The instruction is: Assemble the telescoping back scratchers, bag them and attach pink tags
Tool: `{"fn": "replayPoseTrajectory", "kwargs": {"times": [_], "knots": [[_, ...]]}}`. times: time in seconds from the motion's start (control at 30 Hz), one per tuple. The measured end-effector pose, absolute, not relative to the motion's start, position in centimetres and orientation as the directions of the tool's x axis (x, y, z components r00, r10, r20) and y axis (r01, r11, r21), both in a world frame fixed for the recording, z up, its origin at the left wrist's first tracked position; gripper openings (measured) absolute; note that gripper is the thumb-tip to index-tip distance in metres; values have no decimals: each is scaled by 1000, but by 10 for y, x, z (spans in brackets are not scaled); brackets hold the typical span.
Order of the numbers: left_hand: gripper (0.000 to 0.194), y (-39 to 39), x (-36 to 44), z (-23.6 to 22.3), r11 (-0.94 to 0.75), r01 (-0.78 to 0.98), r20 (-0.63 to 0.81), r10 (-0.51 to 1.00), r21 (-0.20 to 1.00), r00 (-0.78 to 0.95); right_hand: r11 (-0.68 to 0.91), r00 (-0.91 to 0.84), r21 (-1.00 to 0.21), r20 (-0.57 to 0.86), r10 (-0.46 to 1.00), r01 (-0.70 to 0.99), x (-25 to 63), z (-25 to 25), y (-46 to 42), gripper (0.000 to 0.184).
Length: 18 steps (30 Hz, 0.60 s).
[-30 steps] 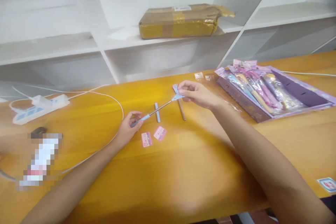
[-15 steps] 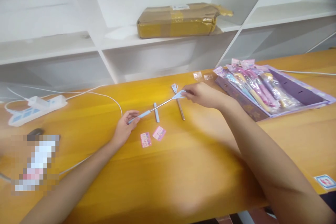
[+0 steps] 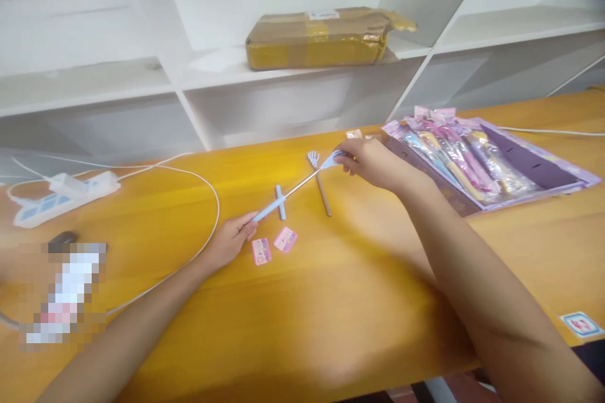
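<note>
Slanting above the table is a back scratcher [image 3: 302, 185] with a metal rod, a light blue handle and a blue hand-shaped head. My left hand [image 3: 231, 239] is closed round the lower end of its handle. At the other end, the fingers of my right hand [image 3: 371, 160] pinch the blue head. Beneath it lies a second scratcher's rod [image 3: 324, 196], with its own blue claw at the top. A loose light blue handle [image 3: 280, 203] rests left of that rod. Two pink printed cards, a left card [image 3: 261, 251] and a right card [image 3: 286, 240], lie nearer me.
A purple display box [image 3: 558, 170] holding several bagged scratchers sits at right. White cables and a power strip [image 3: 66, 198] lie at left, near a dark mouse [image 3: 63, 240] and a blurred-out object [image 3: 69, 293]. A taped carton [image 3: 316, 41] stands on the shelf behind.
The held scratcher has shifted right and slightly up with both hands. My left hand's grip has moved toward the handle's end, so more of the handle shows. The things on the table stay put.
</note>
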<state>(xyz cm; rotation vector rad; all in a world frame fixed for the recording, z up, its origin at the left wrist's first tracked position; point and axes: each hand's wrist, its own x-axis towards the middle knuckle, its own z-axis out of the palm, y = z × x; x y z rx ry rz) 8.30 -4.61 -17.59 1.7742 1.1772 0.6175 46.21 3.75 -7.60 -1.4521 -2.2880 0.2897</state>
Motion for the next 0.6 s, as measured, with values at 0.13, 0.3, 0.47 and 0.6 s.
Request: {"fn": "replayPoseTrajectory", "kwargs": {"times": [0.13, 0.3, 0.47, 0.6], "knots": [[48, -50, 85, -172, -178, 509, -104, 872, 842, 478, 483, -387, -387, 301, 871, 786, 461, -81, 41, 20], [44, -53, 89, -170, -202, 569, -88, 893, 797, 441, 534, -425, -355, 342, 838, 768, 461, -79, 39, 19], [46, -50, 88, -175, -193, 553, -56, 914, 811, 402, 551, -451, -330, 334, 828, 767, 458, -77, 36, 17], [47, -49, 87, -175, -177, 530, -59, 916, 829, 398, 567, -465, -345, 339, 818, 748, 456, -76, 35, 20]]}}
